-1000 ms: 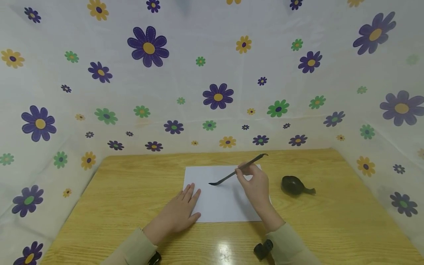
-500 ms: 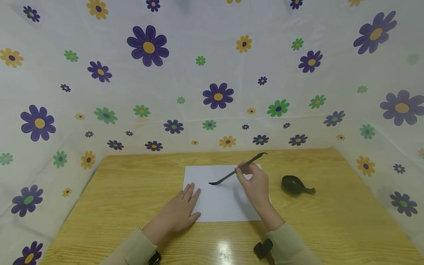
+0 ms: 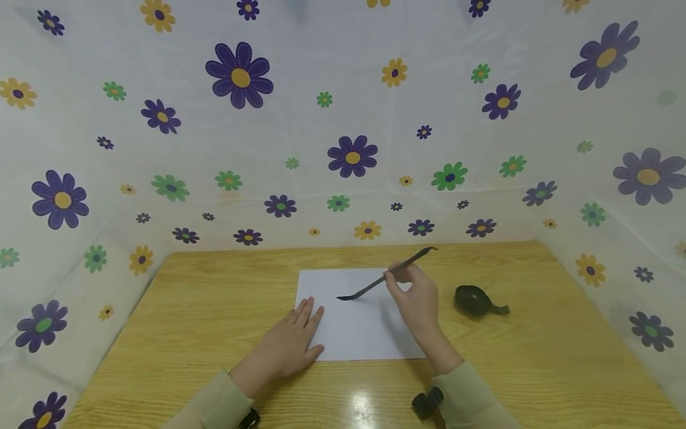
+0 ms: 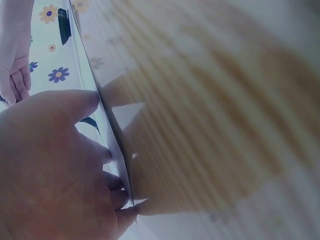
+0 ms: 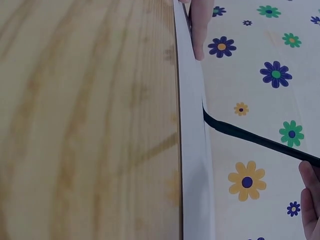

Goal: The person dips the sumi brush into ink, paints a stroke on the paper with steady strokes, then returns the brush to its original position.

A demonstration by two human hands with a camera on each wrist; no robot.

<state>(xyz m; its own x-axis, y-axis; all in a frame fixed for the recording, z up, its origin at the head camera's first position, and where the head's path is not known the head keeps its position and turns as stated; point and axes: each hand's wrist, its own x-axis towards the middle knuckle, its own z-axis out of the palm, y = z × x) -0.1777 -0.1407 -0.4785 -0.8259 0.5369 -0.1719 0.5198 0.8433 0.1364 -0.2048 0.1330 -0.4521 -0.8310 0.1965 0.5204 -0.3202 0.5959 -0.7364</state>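
A white sheet of paper [image 3: 354, 333] lies on the wooden table. My left hand [image 3: 292, 342] rests flat on its left edge, fingers spread; the left wrist view shows the thumb and fingers along the paper's edge. Between thumb and fingers my right hand [image 3: 418, 301] pinches a dark brush [image 3: 370, 286] partway up its handle. The brush slants, its bent black tip at the paper's surface left of the middle. In the right wrist view the brush [image 5: 260, 141] tip touches the sheet [image 5: 192, 135]. No mark on the paper can be made out.
To the right of the paper sits a dark, rounded dish [image 3: 474, 301] with a narrow spout-like end. The wooden table [image 3: 536, 369] reaches back to a flower-patterned cloth [image 3: 300, 131], which also hangs on both sides.
My right hand has shifted slightly to the right along the brush handle. The brush tip stays at nearly the same spot, and the left hand has not moved.
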